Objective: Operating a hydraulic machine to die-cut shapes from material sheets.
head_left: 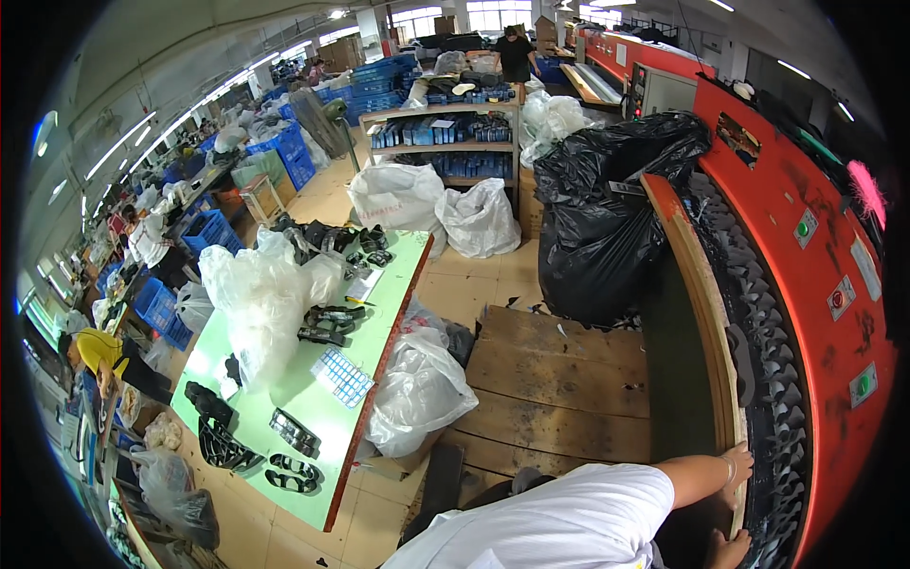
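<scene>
Two hands rest at the wooden rail (706, 313) beside the belt of black soles (773, 379). The upper hand (735, 467), at four o'clock, curls loosely spread fingers over the rail's edge; which hand it is I cannot tell. The lower hand (728, 550), at five o'clock, is half cropped, fingers unreadable. Fingers so near the belt could get caught, I judge.

A worker in a white short-sleeved T-shirt (559, 522), seen from above; the sleeve ends above the elbow, leaving the forearm bare. A thin pale bracelet (729, 468) circles one wrist. No gloves cover either hand.
</scene>
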`<move>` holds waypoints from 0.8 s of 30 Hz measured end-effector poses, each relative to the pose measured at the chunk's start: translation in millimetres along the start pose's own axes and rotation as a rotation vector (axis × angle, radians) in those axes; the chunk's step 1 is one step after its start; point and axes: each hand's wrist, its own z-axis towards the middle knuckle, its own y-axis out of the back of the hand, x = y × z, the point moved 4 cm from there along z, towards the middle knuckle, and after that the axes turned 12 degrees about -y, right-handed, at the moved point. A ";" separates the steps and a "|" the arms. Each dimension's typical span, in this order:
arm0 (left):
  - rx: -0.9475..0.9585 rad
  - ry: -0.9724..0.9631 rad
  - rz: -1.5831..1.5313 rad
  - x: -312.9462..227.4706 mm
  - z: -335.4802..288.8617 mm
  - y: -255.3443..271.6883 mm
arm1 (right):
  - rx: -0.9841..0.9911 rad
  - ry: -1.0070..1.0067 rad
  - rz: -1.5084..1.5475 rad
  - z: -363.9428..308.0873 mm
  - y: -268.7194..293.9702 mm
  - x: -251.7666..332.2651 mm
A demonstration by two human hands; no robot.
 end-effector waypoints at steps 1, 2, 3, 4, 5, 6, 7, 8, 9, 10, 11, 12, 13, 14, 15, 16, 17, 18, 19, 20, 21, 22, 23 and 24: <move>-0.033 0.025 -0.017 2.0 -4.2 0.7 | 0.072 -0.033 -0.016 0.1 -1.1 3.6; -0.037 0.035 -0.016 3.8 -7.6 1.2 | 0.072 -0.022 -0.016 -1.8 2.3 9.8; -0.022 0.016 -0.030 2.4 -7.6 -0.4 | 0.122 -0.064 -0.007 -6.9 3.9 10.4; -0.008 -0.007 -0.042 -1.7 -6.5 -2.0 | 0.168 -0.110 0.001 -14.1 9.8 9.1; -0.007 -0.001 -0.046 -5.7 -8.5 -5.5 | 0.173 -0.104 -0.001 -23.1 20.2 11.1; -0.022 -0.049 -0.015 -12.3 -7.2 -9.4 | 0.186 -0.081 -0.006 -33.5 34.7 14.6; -0.038 -0.089 0.020 -17.3 -6.3 -12.4 | 0.200 -0.051 -0.007 -42.7 48.5 18.0; -0.009 -0.101 0.016 -19.5 -5.1 -16.5 | 0.269 -0.060 0.026 -49.3 57.9 18.4; 0.016 -0.106 0.014 -22.3 -2.8 -20.5 | 0.393 0.006 0.057 -48.7 64.9 15.3; 0.056 -0.120 0.083 -20.3 -5.4 -27.3 | 0.528 0.070 0.084 -49.7 71.6 20.3; 0.185 -0.078 0.068 -16.6 -4.4 -36.6 | 0.663 0.135 0.104 -47.8 77.6 23.5; 0.223 -0.124 0.020 -24.1 1.3 -37.4 | 0.744 0.165 0.256 -40.6 82.9 13.0; 0.271 -0.138 -0.030 -25.0 -1.0 -38.6 | 0.843 0.220 0.419 -34.2 90.1 16.5; 0.206 -0.133 -0.065 -22.8 2.4 -32.8 | 1.012 -0.090 0.492 -18.0 96.1 20.1; 0.108 -0.190 -0.081 -34.5 19.9 -12.0 | 0.695 -0.025 0.437 19.2 74.8 -18.8; -0.054 -0.066 -0.223 -26.4 17.3 -9.8 | 0.478 0.116 0.546 27.8 106.2 24.2; -0.169 -0.116 -0.232 -53.1 57.8 13.2 | 0.239 0.113 0.545 53.1 110.0 -21.0; -0.400 -0.157 -0.204 -57.3 75.9 21.3 | 0.121 0.098 0.567 70.4 113.0 -23.5; -0.630 -0.172 -0.179 -50.4 81.5 18.8 | 0.128 0.123 0.568 84.7 106.9 -9.3; -0.635 -0.153 -0.179 -41.0 85.3 8.1 | 0.090 0.172 0.518 99.0 97.4 5.2; -0.703 -0.179 -0.189 -36.3 85.4 -4.0 | 0.055 0.209 0.466 109.7 83.6 15.1; -0.773 -0.215 -0.195 -36.4 84.4 -8.7 | 0.192 0.219 0.387 120.3 65.9 19.5; -0.769 -0.216 -0.199 -31.5 81.4 -15.7 | 0.195 0.215 0.387 119.9 56.2 17.2; -0.664 -0.249 -0.238 -26.6 78.5 -24.6 | 0.241 0.217 0.386 116.0 53.0 19.0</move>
